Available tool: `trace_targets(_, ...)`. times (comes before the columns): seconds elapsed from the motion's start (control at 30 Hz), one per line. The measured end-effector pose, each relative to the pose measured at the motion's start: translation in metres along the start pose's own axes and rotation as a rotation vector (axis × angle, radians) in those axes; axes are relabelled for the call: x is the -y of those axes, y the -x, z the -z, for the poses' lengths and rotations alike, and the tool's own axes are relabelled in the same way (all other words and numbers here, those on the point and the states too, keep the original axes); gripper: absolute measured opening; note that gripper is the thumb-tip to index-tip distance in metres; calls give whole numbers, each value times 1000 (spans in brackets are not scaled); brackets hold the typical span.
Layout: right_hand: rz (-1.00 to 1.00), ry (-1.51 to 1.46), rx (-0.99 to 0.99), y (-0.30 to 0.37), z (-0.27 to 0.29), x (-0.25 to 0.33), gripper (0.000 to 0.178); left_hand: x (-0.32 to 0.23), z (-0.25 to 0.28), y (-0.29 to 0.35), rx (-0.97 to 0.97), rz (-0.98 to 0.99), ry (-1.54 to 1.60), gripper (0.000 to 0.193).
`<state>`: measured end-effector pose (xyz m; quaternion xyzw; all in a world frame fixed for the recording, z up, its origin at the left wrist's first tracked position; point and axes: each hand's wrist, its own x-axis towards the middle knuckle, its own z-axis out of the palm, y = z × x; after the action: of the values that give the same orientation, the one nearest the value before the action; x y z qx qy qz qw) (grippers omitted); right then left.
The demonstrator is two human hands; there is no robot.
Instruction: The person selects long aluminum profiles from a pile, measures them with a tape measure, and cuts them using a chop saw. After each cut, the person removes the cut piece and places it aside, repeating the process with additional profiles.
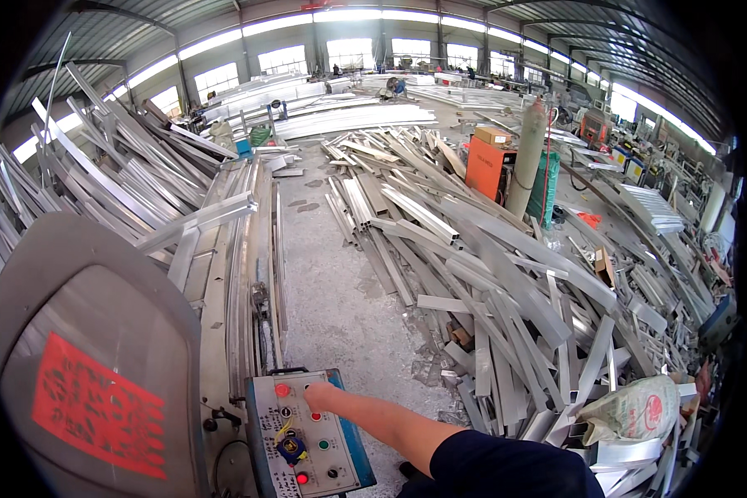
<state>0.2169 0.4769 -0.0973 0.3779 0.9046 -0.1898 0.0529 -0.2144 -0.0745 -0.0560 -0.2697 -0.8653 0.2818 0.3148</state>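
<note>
A control box [267, 452] with a pale top panel and blue sides stands low in front of me. My right hand [317, 397] rests at its upper right part, fingers drawn together over a control that they mostly hide. Just below the hand is a red button [315, 417], then a green button [324, 445] and a black knob [333, 473]. On the panel's left side are a larger red button [283, 390] and a glowing red one [302, 478]. A blue and black tape measure [290, 448] with a yellow cord lies on the panel. My left hand is out of view.
A large grey machine cover [100, 290] with a red sticker stands at left, beside a long machine bed [236, 241]. Piles of metal profiles [423, 207] spread along the right. Farther back stand an orange cabinet [485, 170] and a gas cylinder [526, 162]. A sack [631, 411] lies lower right.
</note>
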Motion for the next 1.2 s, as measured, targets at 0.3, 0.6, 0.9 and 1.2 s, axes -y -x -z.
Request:
trace_targets(0.3, -31, -5, 41, 4, 8, 5, 21, 6, -6, 2, -15, -27, 28, 47)
trace_targets(0.6, -22, 36, 30, 5, 7, 5, 20, 3, -10, 1, 238, -5, 94, 77)
trace_targets(0.9, -10, 57, 115, -1, 13, 6, 23, 7, -13, 0, 313, 13, 181, 81)
trace_targets(1.2, 20, 87, 122, -6, 9, 3, 23, 4, 4, -4, 362, -5, 145, 76)
